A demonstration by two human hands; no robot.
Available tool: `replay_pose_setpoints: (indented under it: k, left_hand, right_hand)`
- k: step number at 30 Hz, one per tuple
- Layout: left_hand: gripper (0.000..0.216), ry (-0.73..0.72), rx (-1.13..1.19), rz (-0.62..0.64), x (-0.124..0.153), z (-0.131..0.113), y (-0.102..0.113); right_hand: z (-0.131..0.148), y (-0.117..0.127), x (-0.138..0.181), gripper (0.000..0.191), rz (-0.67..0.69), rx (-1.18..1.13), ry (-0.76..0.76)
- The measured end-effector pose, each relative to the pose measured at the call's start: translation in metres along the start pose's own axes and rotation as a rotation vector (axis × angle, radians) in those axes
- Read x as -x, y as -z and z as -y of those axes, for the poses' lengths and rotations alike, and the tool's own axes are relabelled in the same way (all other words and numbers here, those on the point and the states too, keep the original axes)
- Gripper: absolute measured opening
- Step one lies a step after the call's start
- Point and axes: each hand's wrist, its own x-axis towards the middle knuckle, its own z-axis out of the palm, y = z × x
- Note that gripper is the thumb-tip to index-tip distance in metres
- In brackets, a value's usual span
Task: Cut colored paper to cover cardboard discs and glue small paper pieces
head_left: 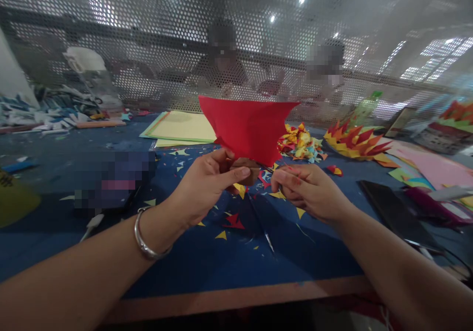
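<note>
My left hand [205, 183], with a silver bangle on the wrist, pinches the lower tip of a red sheet of paper [247, 126] that stands up above the blue table [207, 257]. My right hand [308, 190] is closed beside it, fingers curled just right of the paper's lower tip, and it seems to grip a thin tool whose dark tip shows near the paper; I cannot make out what it is. Small yellow and red paper scraps [231, 220] lie on the table under both hands.
Pale yellow and green sheets [181, 126] lie behind. A heap of coloured cuttings [301, 144] and a spiky red-orange paper piece [356, 141] sit to the right, with a dark phone [391, 213] and pink sheets [432, 166]. A perforated screen [148, 35] stands at the back, with two people behind it.
</note>
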Motion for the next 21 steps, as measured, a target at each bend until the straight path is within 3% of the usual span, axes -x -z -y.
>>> replay_pose_setpoints:
  k: [16, 21]
  left_hand:
    - [0.025, -0.116, 0.003, 0.033, -0.0007, -0.0023, -0.0041]
    - [0.028, -0.093, 0.008, 0.031, 0.0011, -0.0039, -0.0036]
  right_hand:
    - [0.0019, -0.0003, -0.0001, 0.044, 0.004, -0.003, 0.019]
    - [0.0019, -0.0001, 0.0006, 0.045, -0.005, 0.009, 0.007]
